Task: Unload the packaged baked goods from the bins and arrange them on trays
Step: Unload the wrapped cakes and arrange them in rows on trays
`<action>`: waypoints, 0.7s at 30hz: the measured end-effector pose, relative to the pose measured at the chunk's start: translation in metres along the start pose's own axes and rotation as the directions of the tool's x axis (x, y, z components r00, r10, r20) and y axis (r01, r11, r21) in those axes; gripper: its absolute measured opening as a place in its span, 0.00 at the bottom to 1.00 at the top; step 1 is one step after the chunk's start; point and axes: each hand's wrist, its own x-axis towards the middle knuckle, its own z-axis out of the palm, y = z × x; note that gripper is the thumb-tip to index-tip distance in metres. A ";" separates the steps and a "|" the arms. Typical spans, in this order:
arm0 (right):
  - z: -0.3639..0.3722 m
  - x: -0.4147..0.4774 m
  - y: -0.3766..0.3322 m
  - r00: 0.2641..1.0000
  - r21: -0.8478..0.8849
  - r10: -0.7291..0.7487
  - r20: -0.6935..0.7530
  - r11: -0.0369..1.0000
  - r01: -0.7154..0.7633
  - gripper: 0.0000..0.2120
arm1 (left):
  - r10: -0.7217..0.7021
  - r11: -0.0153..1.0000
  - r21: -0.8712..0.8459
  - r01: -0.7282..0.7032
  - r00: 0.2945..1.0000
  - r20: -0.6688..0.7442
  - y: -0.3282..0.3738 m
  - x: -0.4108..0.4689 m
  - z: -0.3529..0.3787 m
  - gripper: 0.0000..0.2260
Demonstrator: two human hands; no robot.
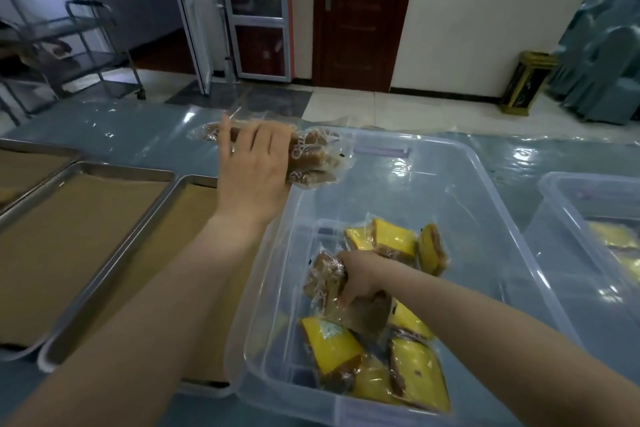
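Observation:
My left hand [254, 166] is raised over the far left corner of the clear plastic bin [485, 191], gripping a stack of wrapped brown cake slices [311, 159]. My right hand [360, 277] reaches down inside the bin and closes on another wrapped brown cake slice [323, 282]. Several yellow-topped wrapped cake slices [394, 241] lie around it on the bin floor. Metal trays lined with brown paper sit to the left: the nearest tray [194, 218] beside the bin, a second tray [86, 218] further left.
A second clear bin [568, 204] holding yellow packages stands at the right. The table is covered with shiny plastic sheeting [104, 128]. A third tray [27, 163] shows at the far left. Beyond the table are a metal cart [86, 45], a dark door and a bin on the floor.

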 end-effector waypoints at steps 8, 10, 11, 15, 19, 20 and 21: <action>-0.031 -0.055 -0.021 0.801 -0.190 -0.054 -0.596 0.979 -0.076 0.32 | -0.130 0.989 -0.068 0.130 0.992 0.011 -0.022 -0.023 -0.015 0.23; -0.046 -0.071 -0.029 0.661 -0.208 -0.073 -0.747 0.970 -0.128 0.31 | -0.155 0.984 -0.085 0.153 0.988 -0.018 -0.031 -0.022 -0.021 0.25; -0.054 -0.079 -0.034 0.598 -0.184 -0.067 -0.799 0.973 -0.137 0.31 | -0.164 0.982 -0.099 0.160 0.986 -0.035 -0.036 -0.022 -0.025 0.25; -0.077 -0.106 -0.068 0.448 -0.048 -0.015 -0.894 0.997 -0.064 0.29 | -0.196 0.972 -0.147 0.184 0.978 -0.073 -0.061 -0.025 -0.044 0.25; -0.087 -0.119 -0.126 0.327 -0.071 -0.062 -0.943 0.997 -0.016 0.25 | -0.275 0.949 -0.182 0.256 0.957 -0.088 -0.113 -0.039 -0.073 0.26; -0.088 -0.119 -0.144 0.281 -0.091 -0.084 -0.956 0.996 -0.014 0.25 | -0.287 0.945 -0.190 0.266 0.953 -0.096 -0.129 -0.045 -0.083 0.26; -0.087 -0.118 -0.164 0.237 -0.105 -0.101 -0.966 0.995 -0.002 0.25 | -0.301 0.941 -0.194 0.278 0.949 -0.098 -0.147 -0.053 -0.093 0.26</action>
